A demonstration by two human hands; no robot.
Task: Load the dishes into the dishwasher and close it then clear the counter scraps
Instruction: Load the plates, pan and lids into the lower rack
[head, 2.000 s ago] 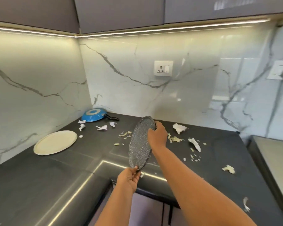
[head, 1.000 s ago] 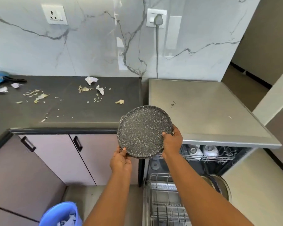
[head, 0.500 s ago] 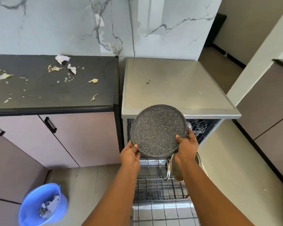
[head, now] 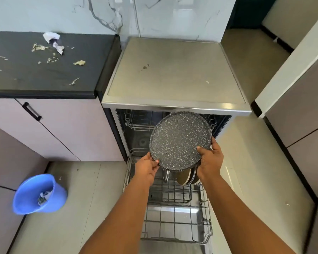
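one head-worn wide view looks steeply down from close above the open dishwasher (head: 174, 105), surface (head: 44, 70) far left, edges perhaps warped.

Dark counter (head: 44, 81) strewn with scraps (head: 53, 43), blue bucket (head: 39, 195) on floor (head: 92, 189)

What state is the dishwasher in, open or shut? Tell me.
Open: the dishwasher has its lower rack pulled out, plates standing in it.

We saw two bare forearms and hands, the left hand (head: 147, 168) and right hand (head: 208, 163), sleeveless and unadorned.
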